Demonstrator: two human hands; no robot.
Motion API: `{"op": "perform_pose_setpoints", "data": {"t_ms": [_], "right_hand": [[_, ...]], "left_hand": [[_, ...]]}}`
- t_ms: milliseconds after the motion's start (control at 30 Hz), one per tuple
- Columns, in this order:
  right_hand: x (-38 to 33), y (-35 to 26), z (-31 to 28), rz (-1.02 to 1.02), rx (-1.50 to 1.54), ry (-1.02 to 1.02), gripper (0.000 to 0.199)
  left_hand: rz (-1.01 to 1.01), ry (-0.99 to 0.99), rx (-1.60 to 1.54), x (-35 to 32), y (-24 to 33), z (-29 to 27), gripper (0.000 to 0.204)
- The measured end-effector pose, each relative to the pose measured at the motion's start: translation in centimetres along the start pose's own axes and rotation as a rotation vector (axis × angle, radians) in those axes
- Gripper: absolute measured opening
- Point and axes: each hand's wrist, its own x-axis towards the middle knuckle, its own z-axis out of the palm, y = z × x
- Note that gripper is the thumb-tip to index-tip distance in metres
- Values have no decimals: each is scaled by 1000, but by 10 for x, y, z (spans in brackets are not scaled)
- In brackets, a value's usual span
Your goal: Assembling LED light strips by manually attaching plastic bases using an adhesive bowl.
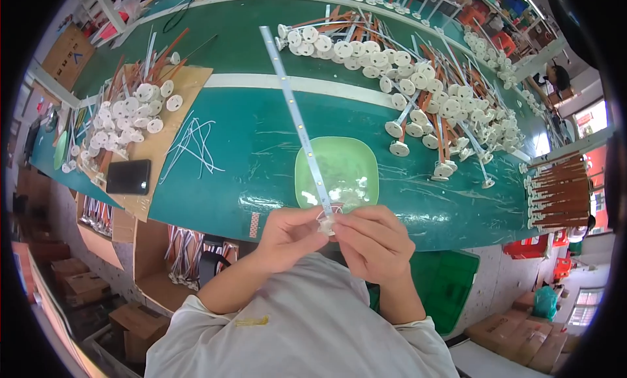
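Observation:
Both hands meet in front of my chest at the lower end of a narrow LED light strip (300,126). The strip slants up and away to the left, with small yellowish LEDs along it. At its near end sits a small white plastic end piece (327,225), partly covered by fingers, with thin wire beside it. My left hand (287,237) is closed on this end from the left. My right hand (375,244) pinches the same end from the right. Just beyond the hands, a light green square dish (367,157) lies on the green tabletop, partly under the strip.
Loose white wires (192,146) and a black phone (128,177) lie left, beside a cardboard sheet with strips with white round bases (127,113). A long heap of similar pieces (372,55) spreads across the back and right. Below the table are cardboard boxes (153,264) and a green bin (447,286).

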Motion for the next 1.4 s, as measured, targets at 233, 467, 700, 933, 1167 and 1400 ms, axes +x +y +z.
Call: {"op": "perform_pose_setpoints", "data": {"t_ms": [233,467,700,933,1167,1400], "right_hand": [[-12,-9,11,2,-20,131,22],[-24,-3,1,97,144,116,22],[-27,-8,-1,54,70,98,26],[-24,-7,-4,157,31,14,38],[-27,-12,-5,145,71,-48,43],[-26,-8,-4,254,152,-86,41]], "left_hand": [[-177,-82,115,-8,18,-10,45],[-89,-24,29,-17,-1,-16,48],[-4,-101,45,-9,6,-6,47],[-69,-226,251,-6,27,-8,43],[-134,-289,342,-9,31,-6,44],[-87,-301,267,-11,30,-11,51]]}}
